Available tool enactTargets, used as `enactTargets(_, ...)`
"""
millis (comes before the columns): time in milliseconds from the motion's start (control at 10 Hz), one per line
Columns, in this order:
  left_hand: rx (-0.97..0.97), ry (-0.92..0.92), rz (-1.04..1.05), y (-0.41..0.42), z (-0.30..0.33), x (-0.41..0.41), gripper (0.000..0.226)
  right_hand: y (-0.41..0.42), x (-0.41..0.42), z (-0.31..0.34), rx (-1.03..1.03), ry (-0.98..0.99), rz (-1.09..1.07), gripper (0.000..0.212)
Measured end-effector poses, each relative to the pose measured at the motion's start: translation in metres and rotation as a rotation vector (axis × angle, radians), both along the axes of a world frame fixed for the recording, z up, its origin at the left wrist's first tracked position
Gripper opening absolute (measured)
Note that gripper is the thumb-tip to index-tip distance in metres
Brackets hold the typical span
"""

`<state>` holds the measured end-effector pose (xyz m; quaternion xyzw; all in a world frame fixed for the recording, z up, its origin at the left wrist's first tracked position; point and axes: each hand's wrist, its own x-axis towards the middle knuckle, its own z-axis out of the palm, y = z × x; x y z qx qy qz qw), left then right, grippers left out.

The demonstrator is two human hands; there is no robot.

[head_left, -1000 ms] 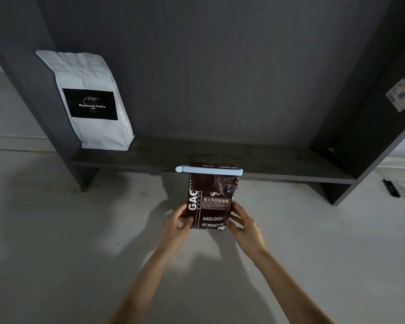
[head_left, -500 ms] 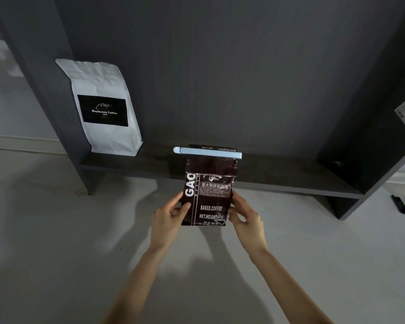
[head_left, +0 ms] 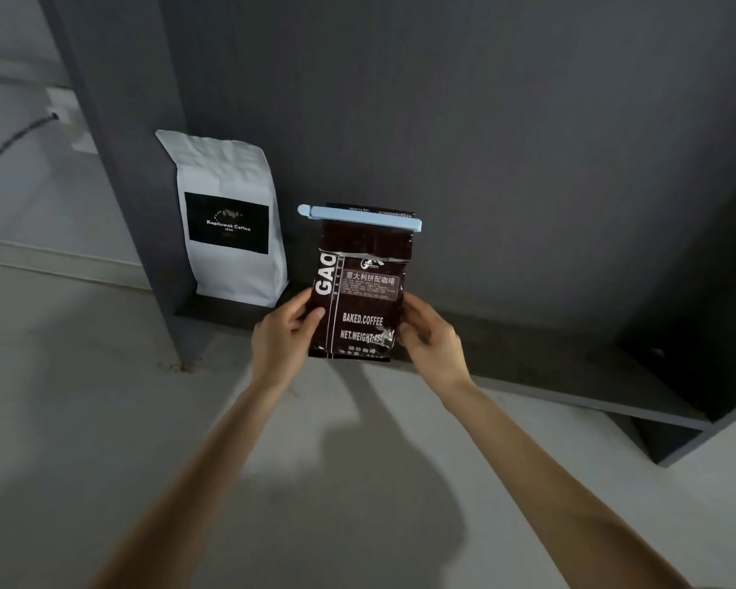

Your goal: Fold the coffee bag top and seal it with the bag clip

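A dark brown coffee bag [head_left: 364,286] with white lettering stands upright at the front edge of a low dark shelf [head_left: 549,376]. Its top is folded over, and a light blue bag clip [head_left: 360,218] is clamped across the fold. My left hand [head_left: 283,337] grips the bag's lower left side. On the lower right side, my right hand [head_left: 428,337] holds it with fingers curled round the edge. Whether the bag's base rests on the shelf or hovers just above it, I cannot tell.
A white coffee bag [head_left: 230,223] with a black label stands on the shelf's left end, close beside the brown bag. A dark upright panel [head_left: 124,163] bounds the shelf on the left. The pale floor [head_left: 81,397] lies in front; a wall socket [head_left: 60,108] sits far left.
Both hands have carried the clipped brown bag forward and up from over the floor to the shelf, close to the white bag. My view has moved in nearer.
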<state>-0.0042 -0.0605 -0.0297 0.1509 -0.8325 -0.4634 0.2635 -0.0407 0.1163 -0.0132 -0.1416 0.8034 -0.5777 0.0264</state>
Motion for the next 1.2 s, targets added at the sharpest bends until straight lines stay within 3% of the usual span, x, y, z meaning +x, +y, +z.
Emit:
enactTargets(300, -0.011, 0.008, -0.025, -0.034, 0.004, -0.035, 0.042, -0.038, -0.036, 0.014, 0.033, 0.003, 0.084, 0.047)
enactTargets(400, 0.022, -0.068, -0.088, -0.038, 0.0, -0.048, 0.043, -0.052, -0.042, 0.008, 0.099, 0.003, 0.136, 0.048)
enactTargets(700, 0.046, -0.15, -0.203, -0.036, -0.014, -0.052, 0.069, -0.054, -0.047, -0.007, 0.186, -0.05, 0.195, 0.064)
enactTargets(900, -0.059, -0.201, -0.155, -0.033, -0.013, -0.055, 0.075, -0.046, -0.039, -0.001, 0.22, -0.041, 0.208, 0.062)
enactTargets(1100, -0.299, -0.304, -0.045, -0.014, -0.005, -0.046, 0.083, -0.03, -0.029, 0.008, 0.337, 0.033, 0.211, 0.065)
enactTargets(1200, -0.318, -0.327, -0.055, 0.006, 0.007, -0.036, 0.084, -0.013, -0.022, 0.017, 0.355, 0.102, 0.123, 0.066)
